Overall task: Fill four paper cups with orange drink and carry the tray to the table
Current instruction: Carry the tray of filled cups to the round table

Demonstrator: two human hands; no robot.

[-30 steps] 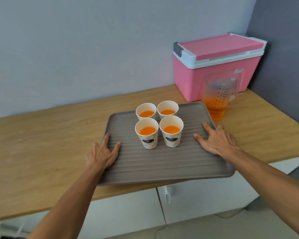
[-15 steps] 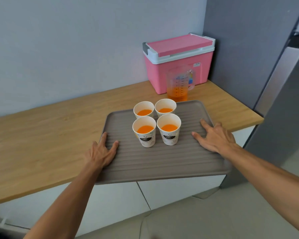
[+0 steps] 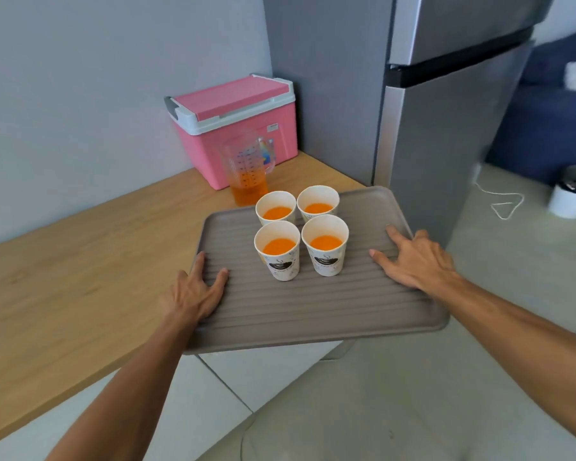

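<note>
Presently the tray (image 3: 313,304) is carried clear of the wooden counter (image 3: 80,267): its near right part hangs over the floor, while its far left part overlaps the counter edge in view. The four paper cups (image 3: 301,232) stand upright in a tight two-by-two block on the far half of the tray, each part-filled with orange drink. Grouping them near the middle, between the two grips, keeps the load balanced from side to side.

The left hand (image 3: 193,294) clamps the tray's left rim, thumb and a finger lying on the ribbed top surface and the other fingers hidden below the edge. The right hand (image 3: 416,261) clamps the right rim in the same way (its lower fingers cannot be seen either). Opposed grips on the two short sides serve to hold the tray level, so the drink stays in the cups.

Beyond the tray, at the far end of the counter, the measuring jug (image 3: 248,171) holds a remainder of orange drink and stands just in front of the pink cooler box (image 3: 236,124). A grey refrigerator (image 3: 446,128) stands to the right. The filling step appears complete; the destination table is not in view.
</note>
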